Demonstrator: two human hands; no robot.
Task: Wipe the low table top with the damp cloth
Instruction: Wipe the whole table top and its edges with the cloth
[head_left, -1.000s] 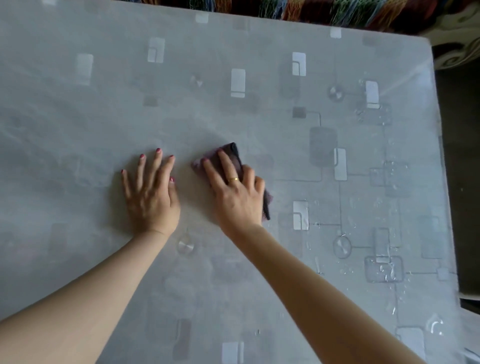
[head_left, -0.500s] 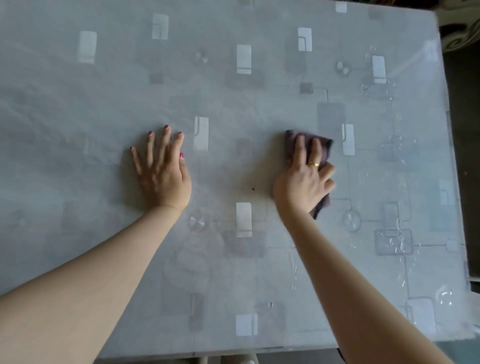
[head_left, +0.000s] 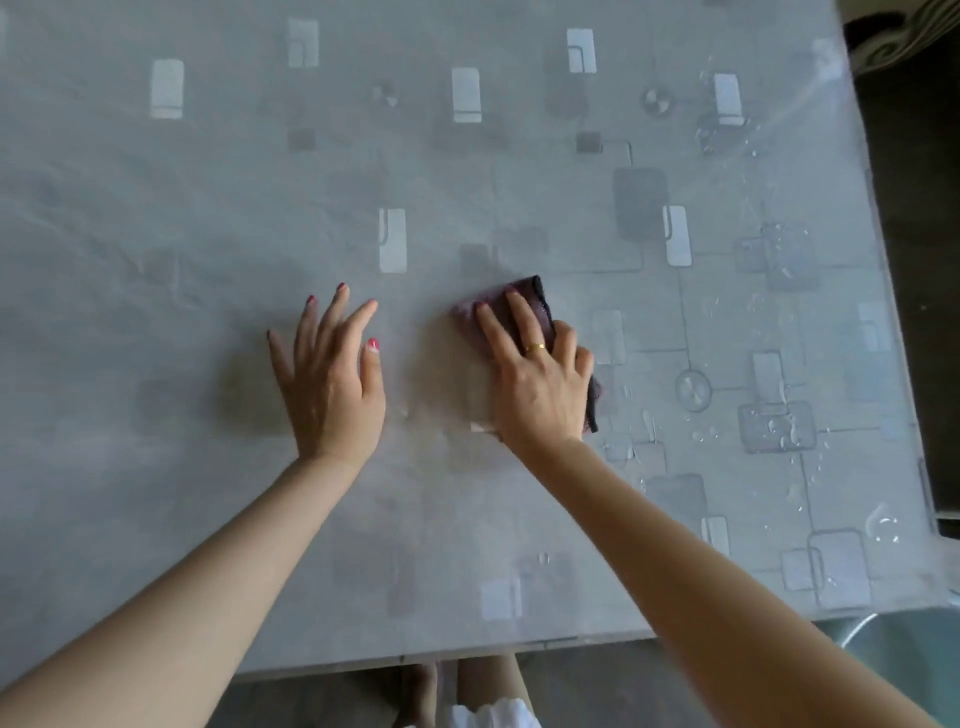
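The low table top (head_left: 208, 218) is grey with a pattern of pale rectangles and circles under a clear cover. A dark purple damp cloth (head_left: 527, 301) lies folded near the table's middle. My right hand (head_left: 540, 379) presses flat on the cloth with straight fingers, covering most of it; only its far edge and right side show. My left hand (head_left: 330, 379) rests flat on the bare table just left of the cloth, fingers spread.
Water droplets (head_left: 779, 431) glisten on the right part of the table. The table's right edge (head_left: 883, 291) borders dark floor, and its near edge (head_left: 415, 657) runs just above my legs. A patterned cushion corner (head_left: 893, 36) shows at the top right.
My right hand slid the cloth to the right, then back left toward my left hand. My left hand stayed planted on the table.
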